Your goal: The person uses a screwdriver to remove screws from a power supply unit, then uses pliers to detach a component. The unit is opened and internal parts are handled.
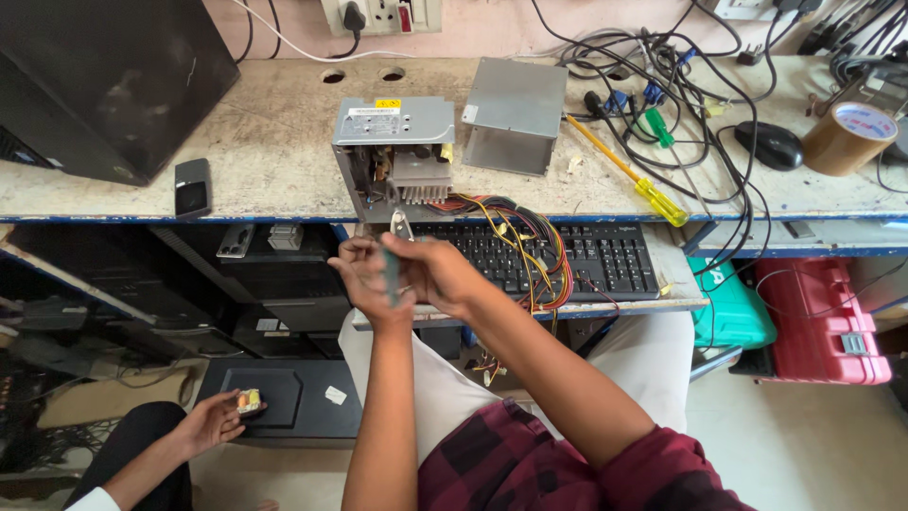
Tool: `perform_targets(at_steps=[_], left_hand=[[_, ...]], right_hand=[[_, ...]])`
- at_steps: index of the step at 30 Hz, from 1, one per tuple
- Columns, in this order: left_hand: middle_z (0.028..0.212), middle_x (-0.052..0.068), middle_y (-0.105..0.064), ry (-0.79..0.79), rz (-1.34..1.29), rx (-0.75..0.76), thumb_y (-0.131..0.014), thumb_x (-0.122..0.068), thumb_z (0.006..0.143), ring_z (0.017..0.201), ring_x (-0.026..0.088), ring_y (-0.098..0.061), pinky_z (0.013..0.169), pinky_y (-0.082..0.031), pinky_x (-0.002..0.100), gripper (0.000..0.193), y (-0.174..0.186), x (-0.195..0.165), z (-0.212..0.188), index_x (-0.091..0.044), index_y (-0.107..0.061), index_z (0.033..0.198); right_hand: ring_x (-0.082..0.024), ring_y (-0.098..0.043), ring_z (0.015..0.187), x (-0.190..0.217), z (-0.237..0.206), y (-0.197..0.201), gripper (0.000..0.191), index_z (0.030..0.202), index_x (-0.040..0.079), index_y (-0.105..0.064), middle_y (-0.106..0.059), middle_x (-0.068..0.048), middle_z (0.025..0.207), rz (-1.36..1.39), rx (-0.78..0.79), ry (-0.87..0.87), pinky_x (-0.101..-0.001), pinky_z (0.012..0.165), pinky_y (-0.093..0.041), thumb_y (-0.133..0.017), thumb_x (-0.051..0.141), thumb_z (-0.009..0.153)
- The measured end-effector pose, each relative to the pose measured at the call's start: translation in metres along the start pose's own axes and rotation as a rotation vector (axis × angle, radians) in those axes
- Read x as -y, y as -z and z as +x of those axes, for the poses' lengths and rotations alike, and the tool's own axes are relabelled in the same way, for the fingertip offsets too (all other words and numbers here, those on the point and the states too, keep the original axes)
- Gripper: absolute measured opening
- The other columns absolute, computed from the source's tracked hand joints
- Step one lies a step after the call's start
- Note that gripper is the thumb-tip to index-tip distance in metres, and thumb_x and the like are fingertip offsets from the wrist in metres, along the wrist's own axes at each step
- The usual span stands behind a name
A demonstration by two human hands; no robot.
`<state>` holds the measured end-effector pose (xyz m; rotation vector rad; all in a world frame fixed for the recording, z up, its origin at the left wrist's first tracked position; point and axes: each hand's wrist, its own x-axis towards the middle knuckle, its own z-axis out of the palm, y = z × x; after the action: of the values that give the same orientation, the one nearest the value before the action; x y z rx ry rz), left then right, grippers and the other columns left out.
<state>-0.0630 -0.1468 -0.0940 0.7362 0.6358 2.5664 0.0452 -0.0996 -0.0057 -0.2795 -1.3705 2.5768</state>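
Note:
My left hand [362, 274] and my right hand [433, 273] meet in front of the keyboard tray, both closed around a pair of pliers [397, 248] with greenish handles, its metal jaws pointing up toward an opened grey power supply unit [394, 151] at the bench edge. A bundle of coloured wires [530, 241] spills from the unit over the black keyboard [605, 257]. The unit's removed grey metal cover [515, 114] stands behind it.
A yellow-handled screwdriver [632, 175], tangled black cables [676, 85], a mouse [774, 144] and a tape roll [849, 137] lie to the right. A black computer case [104, 80] and small black device [193, 186] sit left. Another person's hand [219, 419] holds a small part at lower left. Green [728, 303] and red cases [821, 322] stand below.

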Motion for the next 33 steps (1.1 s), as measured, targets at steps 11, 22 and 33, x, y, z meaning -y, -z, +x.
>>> perform_targets(at_steps=[11, 22, 33], left_hand=[[0.097, 0.005, -0.053, 0.019, 0.005, -0.003, -0.027, -0.059, 0.109, 0.089, 0.016, -0.057, 0.089, -0.050, 0.030, 0.059, -0.004, -0.005, -0.002, -0.006, -0.051, 0.107], [0.099, 0.005, -0.055, 0.069, -0.125, -0.019, -0.021, -0.055, 0.111, 0.092, 0.016, -0.059, 0.094, -0.050, 0.031, 0.056, 0.006, 0.003, 0.005, -0.008, -0.052, 0.107], [0.100, 0.006, -0.052, 0.058, 0.035, -0.089, -0.036, -0.064, 0.107, 0.092, 0.018, -0.052, 0.084, -0.042, 0.032, 0.058, -0.007, -0.008, 0.000, -0.007, -0.052, 0.105]], right_hand=[[-0.024, -0.068, 0.109, 0.003, -0.008, 0.003, 0.059, 0.135, -0.003, -0.055, -0.065, -0.022, 0.126, 0.130, 0.187, -0.001, -0.0291, 0.066, -0.057, -0.051, 0.049, 0.107], [-0.026, -0.069, 0.115, 0.007, -0.005, -0.006, 0.060, 0.137, 0.000, -0.055, -0.066, -0.020, 0.129, 0.138, 0.162, -0.019, -0.0307, 0.074, -0.061, -0.052, 0.048, 0.102], [-0.026, -0.063, 0.081, -0.019, 0.005, 0.009, 0.044, 0.107, -0.001, -0.056, -0.064, -0.019, 0.097, -0.135, -0.134, 0.142, -0.0318, 0.061, -0.046, -0.065, 0.041, 0.108]])
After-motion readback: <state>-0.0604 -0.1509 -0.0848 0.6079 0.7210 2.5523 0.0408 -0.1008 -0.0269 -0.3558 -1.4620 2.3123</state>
